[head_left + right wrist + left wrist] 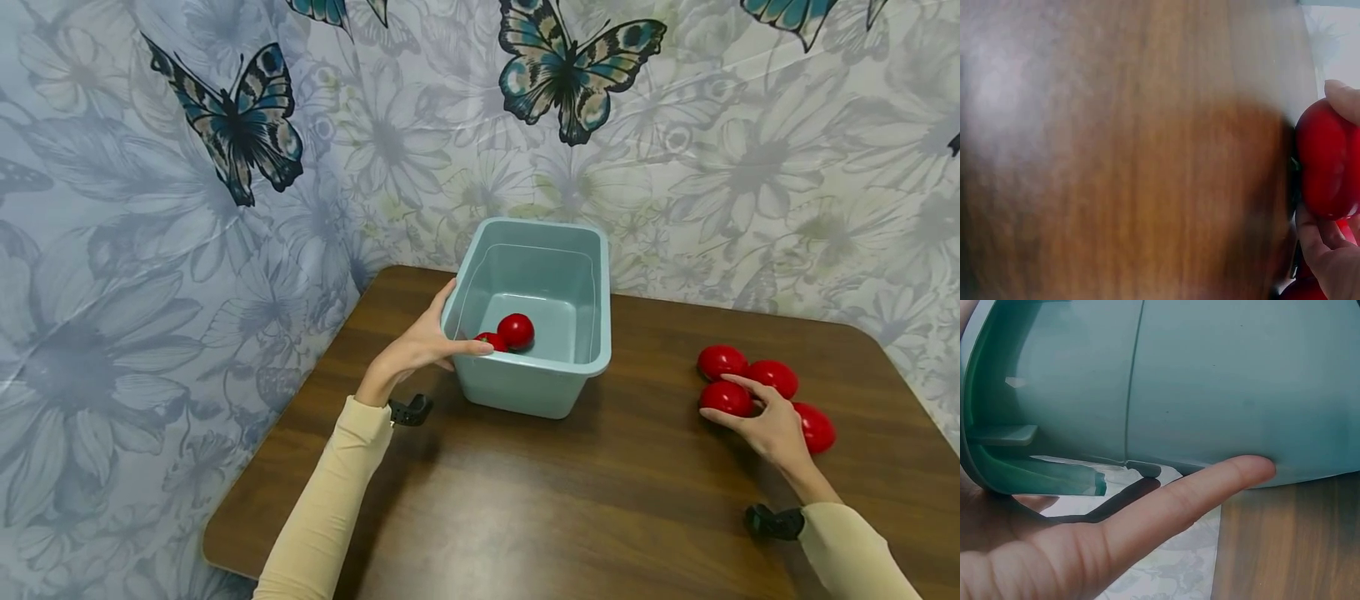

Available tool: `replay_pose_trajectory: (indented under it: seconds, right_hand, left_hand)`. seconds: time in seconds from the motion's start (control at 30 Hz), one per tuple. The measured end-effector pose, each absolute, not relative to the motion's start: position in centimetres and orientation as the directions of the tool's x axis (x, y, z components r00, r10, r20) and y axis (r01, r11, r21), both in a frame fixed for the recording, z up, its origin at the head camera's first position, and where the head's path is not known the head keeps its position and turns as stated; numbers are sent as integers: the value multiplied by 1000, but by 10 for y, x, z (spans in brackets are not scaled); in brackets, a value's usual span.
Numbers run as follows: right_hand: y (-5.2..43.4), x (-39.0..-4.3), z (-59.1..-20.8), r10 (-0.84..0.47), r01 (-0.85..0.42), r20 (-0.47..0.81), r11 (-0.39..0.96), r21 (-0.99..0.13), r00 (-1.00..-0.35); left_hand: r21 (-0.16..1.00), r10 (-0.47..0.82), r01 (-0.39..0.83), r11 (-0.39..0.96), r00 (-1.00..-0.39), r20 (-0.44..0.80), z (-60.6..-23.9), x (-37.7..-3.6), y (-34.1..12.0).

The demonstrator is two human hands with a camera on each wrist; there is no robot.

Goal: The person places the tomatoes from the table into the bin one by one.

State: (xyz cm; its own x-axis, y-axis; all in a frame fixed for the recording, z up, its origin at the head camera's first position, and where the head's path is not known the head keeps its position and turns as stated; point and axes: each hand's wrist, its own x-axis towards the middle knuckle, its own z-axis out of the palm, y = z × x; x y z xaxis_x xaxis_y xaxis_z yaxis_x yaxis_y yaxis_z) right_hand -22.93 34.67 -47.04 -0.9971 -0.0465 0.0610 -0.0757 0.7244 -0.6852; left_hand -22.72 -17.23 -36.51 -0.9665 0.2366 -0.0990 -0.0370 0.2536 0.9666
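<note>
A light teal plastic bin [525, 390] stands near the back of the table, with two red tomatoes [516, 331] inside at its near left. My left hand [422, 343] grips the bin's near left corner, thumb along the rim. In the left wrist view, a finger [1166, 503] lies against the bin's outer wall [1229, 394]. Over at the right, my right hand [774, 429] holds a glossy red tomato [724, 399] between thumb and fingers. The right wrist view shows this tomato [1322, 156] within the fingers. Other tomatoes [774, 378] lie close around that hand.
The brown wooden table [540, 500] meets a wall covering with butterflies and flowers [750, 167] at the back and left. One tomato [814, 427] lies just right of my right hand. Each wrist wears a black strapped device [411, 410].
</note>
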Motion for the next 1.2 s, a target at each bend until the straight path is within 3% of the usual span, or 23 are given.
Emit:
replay_pose_trajectory:
  seconds: [0.7, 0.93, 1.2]
  right_hand:
    - [349, -235, -466, -87, -99, 51, 746, -658, -995]
    - [348, -240, -453, -149, -155, 64, 747, -646, -987]
    - [340, -253, -425, -93, -124, 82, 729, -674, -992]
  left_hand:
    - [960, 239, -31, 278, -966, -100, -366, -228, -173]
    - [961, 237, -36, 275, -966, -104, -365, -229, -172]
    - [963, 254, 8, 269, -965, -63, -366, -229, -174]
